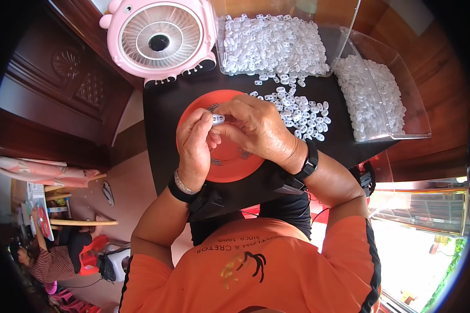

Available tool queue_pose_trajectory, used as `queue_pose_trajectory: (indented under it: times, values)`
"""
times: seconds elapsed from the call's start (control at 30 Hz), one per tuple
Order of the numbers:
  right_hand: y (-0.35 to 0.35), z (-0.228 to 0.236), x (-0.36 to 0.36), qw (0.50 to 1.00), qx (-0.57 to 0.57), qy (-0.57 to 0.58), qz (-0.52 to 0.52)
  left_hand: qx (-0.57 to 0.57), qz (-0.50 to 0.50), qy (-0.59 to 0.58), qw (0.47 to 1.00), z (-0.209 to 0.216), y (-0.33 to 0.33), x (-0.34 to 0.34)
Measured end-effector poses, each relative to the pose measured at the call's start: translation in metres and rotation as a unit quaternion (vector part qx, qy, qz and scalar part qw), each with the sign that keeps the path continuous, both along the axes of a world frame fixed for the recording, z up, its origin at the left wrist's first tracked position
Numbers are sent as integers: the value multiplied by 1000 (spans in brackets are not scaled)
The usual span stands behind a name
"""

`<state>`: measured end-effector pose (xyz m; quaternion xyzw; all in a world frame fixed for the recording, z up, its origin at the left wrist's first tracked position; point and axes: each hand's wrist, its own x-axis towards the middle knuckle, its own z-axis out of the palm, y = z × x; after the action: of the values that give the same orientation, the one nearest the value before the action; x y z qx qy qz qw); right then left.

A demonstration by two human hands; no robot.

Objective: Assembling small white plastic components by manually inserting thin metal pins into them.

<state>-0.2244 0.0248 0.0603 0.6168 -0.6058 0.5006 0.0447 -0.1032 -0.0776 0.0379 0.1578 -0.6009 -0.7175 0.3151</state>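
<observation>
1. a small white piece [219, 119] is held above the plate, pinched by the fingertips of the left hand [196, 140].
2. the fingers of the right hand [254, 124] are curled close around the piece's other end; whether it is also gripped by them cannot be told.
3. a silver bracelet [182, 182] and a black band [180, 192] are worn on the left wrist, and a black watch [310, 160] on the right.
4. beneath the hands, an orange-red round plate [235, 170] is set on the black bench [160, 128]; small grey bits [215, 163] are seen in it.
5. just right of the plate, loose white pieces [304, 113] with paired dark holes are scattered.
6. behind these, a clear bin [220, 52] is filled with similar pieces; a second clear bin [421, 116], partly filled, is placed at the right.
7. a pink fan [207, 36] is stood at the far left corner.
8. farther left, a person [55, 262] is seen seated on a red stool [90, 254].
</observation>
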Motion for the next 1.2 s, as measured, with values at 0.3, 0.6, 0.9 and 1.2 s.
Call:
queue_pose_trajectory:
  times: [0.3, 0.6, 0.9, 1.2]
  values:
    - [1, 2, 1, 1000, 4, 8, 14, -22, -16, -44, 999, 4, -1, 1]
    - [1, 3, 4, 999, -13, 28, 10, -33, 2, -36, 999, 8, 6, 1]
    - [1, -1, 1, 999, -42, 5, 33, -53, -8, -6, 999, 5, 5, 4]
    - [-1, 0, 0, 1000, 3, 13, 3, -43, -5, -14, 999, 2, 1, -1]
